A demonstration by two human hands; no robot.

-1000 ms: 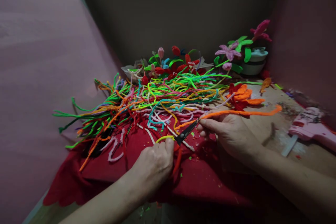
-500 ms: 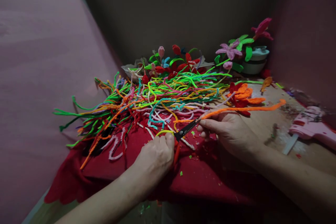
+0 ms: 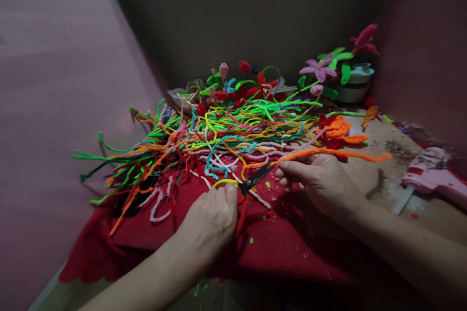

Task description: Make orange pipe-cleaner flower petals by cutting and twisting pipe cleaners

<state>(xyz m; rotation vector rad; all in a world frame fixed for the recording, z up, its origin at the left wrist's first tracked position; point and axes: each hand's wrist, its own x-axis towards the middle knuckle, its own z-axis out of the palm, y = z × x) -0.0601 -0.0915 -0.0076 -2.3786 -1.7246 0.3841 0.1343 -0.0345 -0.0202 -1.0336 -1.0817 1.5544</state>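
My left hand is closed around scissors with black blades, one yellow handle loop and one red-orange one. The blades point up and right and look slightly parted, their tips close to my right fingertips. Between the thumb and fingers of my right hand, the end of an orange pipe cleaner is pinched; its length runs out to the right over the hand. Whether the blades touch the pipe cleaner cannot be made out. A heap of multicoloured pipe cleaners lies just beyond both hands.
Pipe-cleaner flowers stand at the back, with a pot of pink flowers at the back right. Orange petals lie near my right hand. A pink glue gun rests on the board at right. Scraps dot the red cloth.
The scissor blades have parted a little, and my left hand has shifted slightly left. The free end of the orange pipe cleaner has dipped lower.
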